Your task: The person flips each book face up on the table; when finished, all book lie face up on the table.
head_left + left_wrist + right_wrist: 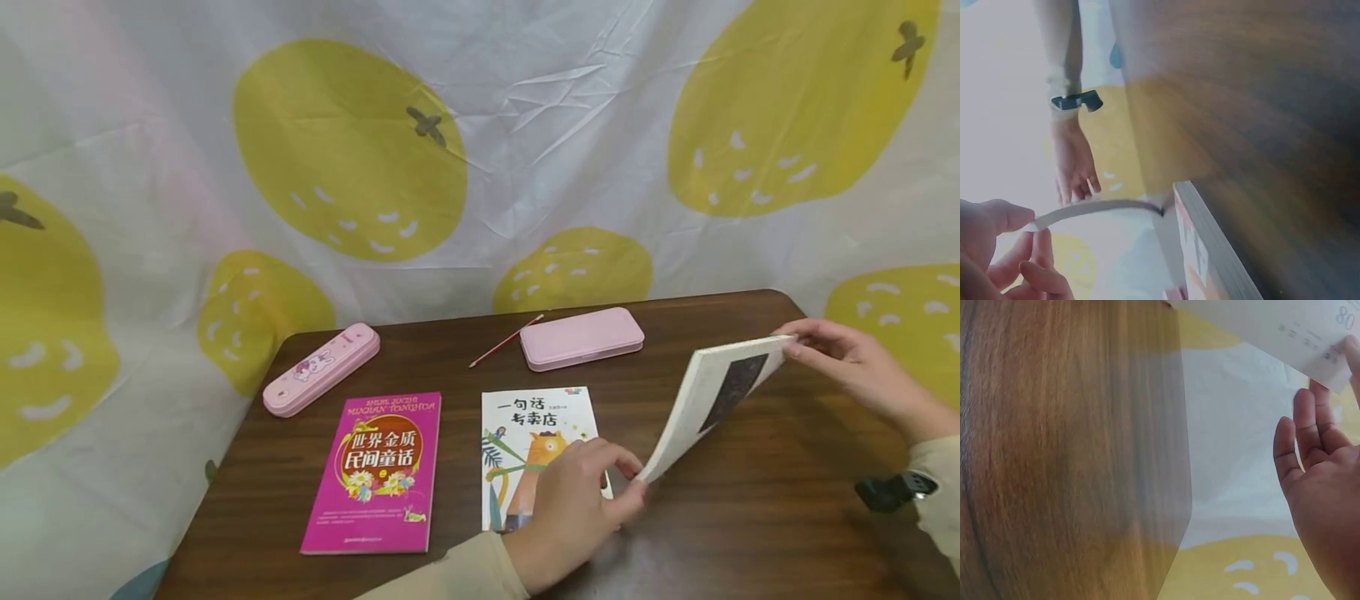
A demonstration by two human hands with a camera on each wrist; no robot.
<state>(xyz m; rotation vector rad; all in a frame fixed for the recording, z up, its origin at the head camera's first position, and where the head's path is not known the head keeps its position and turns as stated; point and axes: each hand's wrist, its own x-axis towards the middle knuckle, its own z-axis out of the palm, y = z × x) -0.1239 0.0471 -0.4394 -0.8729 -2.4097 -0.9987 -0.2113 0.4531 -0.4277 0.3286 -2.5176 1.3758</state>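
Note:
A thin white booklet (681, 425) with a dark rectangle on its visible face is held tilted above the right part of the table. My left hand (573, 500) pinches its near left corner between thumb and fingers. At the far right corner, my right hand (855, 367) pinches it too. In the left wrist view the booklet (1094, 207) appears edge-on and bowed. Printed characters show on the booklet (1307, 337) in the right wrist view. Partly covered by my left hand in the head view is a white picture book (498, 417) with an orange animal on its cover.
Left of the picture book lies a magenta book (375, 521). Farther back are a pink rabbit-decorated case (322, 371), a thin red pencil (506, 342) and a plain pink case (581, 333). A lemon-patterned cloth (480, 150) hangs behind the brown wooden table (240, 492).

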